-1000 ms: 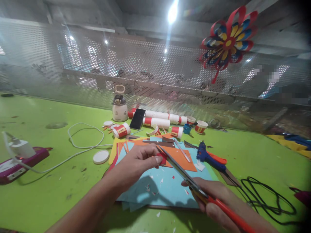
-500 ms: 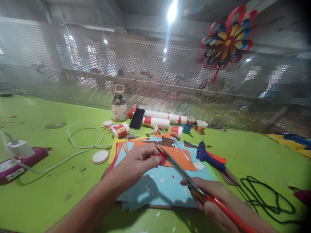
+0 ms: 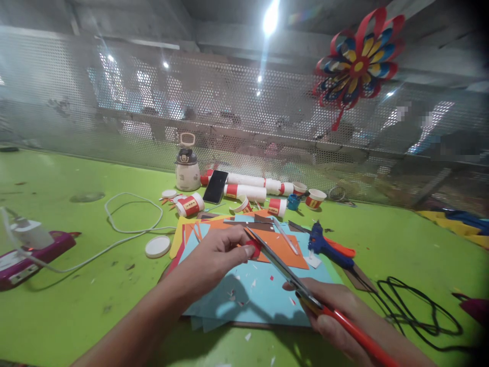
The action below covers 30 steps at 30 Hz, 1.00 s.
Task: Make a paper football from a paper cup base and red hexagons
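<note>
And here are both hands at work over the papers! The left hand (image 3: pixel 227 250) is closed in a pinch, thumb against fingers, holding a small red piece (image 3: pixel 253 249) above the middle of the paper stack. The right hand (image 3: pixel 328 306) is wrapped around the red handle of the scissors (image 3: pixel 288 272), whose long metal blades slant up and away to the left, tips right by the left fingertips. Whether the blades actually bite into that red piece is hard to tell from this angle.

Below them, light-blue sheets (image 3: pixel 275 306) carry a sprinkling of red and white scraps, with an orange sheet (image 3: pixel 294 260) lying across the far part. Just right of the stack, a blue glue gun (image 3: pixel 319 239) rests on the green worktop (image 3: pixel 57 321), and out to the left lies a round white lid (image 3: pixel 158 246).

Look to the back row: a pale bottle (image 3: pixel 188 176) standing upright, a dark phone (image 3: pixel 216 187) leaning beside it, a tube of joined paper cups (image 3: pixel 248 193) on its side, and a small blue pot (image 3: pixel 294 202) near an upright cup (image 3: pixel 316 199). Far left, a white plug (image 3: pixel 32 235) sits in a purple power strip (image 3: pixel 63 244). Up high on the right, a red, blue and yellow paper flower (image 3: pixel 359 66) hangs before the perforated screen (image 3: pixel 214 92)!
</note>
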Each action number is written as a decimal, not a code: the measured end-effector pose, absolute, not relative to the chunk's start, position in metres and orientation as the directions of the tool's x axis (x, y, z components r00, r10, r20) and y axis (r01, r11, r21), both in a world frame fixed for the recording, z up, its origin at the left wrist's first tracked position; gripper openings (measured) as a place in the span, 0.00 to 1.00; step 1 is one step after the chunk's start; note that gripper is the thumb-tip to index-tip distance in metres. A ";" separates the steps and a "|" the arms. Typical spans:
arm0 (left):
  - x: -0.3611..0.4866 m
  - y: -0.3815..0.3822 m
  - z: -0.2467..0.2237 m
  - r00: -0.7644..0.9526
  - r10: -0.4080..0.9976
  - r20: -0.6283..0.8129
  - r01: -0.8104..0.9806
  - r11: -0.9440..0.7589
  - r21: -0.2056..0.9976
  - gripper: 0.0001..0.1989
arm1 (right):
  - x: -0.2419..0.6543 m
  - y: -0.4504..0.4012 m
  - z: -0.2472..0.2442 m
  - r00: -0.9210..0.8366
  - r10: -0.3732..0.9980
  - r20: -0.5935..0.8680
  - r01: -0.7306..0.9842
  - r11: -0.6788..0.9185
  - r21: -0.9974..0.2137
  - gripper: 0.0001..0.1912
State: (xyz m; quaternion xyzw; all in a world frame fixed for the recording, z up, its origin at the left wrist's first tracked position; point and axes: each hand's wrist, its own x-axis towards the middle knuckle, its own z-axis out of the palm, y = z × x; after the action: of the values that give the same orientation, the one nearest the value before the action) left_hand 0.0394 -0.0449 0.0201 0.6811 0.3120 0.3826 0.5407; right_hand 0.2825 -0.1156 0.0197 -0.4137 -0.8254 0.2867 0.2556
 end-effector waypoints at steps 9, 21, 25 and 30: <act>0.038 -0.043 0.019 0.511 0.843 0.170 0.021 -0.210 0.978 0.09 | 0.280 -0.114 0.026 -0.503 0.861 0.069 0.578 0.395 -0.714 0.24; 0.037 -0.040 0.016 0.536 0.831 0.149 -0.046 -0.148 0.988 0.08 | 0.276 -0.113 0.032 -0.549 0.824 0.139 0.503 0.458 -0.733 0.25; 0.037 -0.041 0.016 0.530 0.836 0.143 -0.060 -0.132 0.989 0.08 | 0.275 -0.115 0.035 -0.588 0.794 0.156 0.483 0.499 -0.720 0.24; 0.037 -0.042 0.016 0.534 0.830 0.163 -0.067 -0.151 0.986 0.07 | 0.278 -0.112 0.025 -0.570 0.796 0.202 0.454 0.510 -0.730 0.23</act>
State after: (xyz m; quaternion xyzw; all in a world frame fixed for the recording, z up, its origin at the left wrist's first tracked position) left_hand 0.0369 -0.0416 0.0155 0.6539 0.2917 0.3846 0.5826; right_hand 0.2780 -0.1117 0.0248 -0.3781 -0.8266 0.3192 0.2680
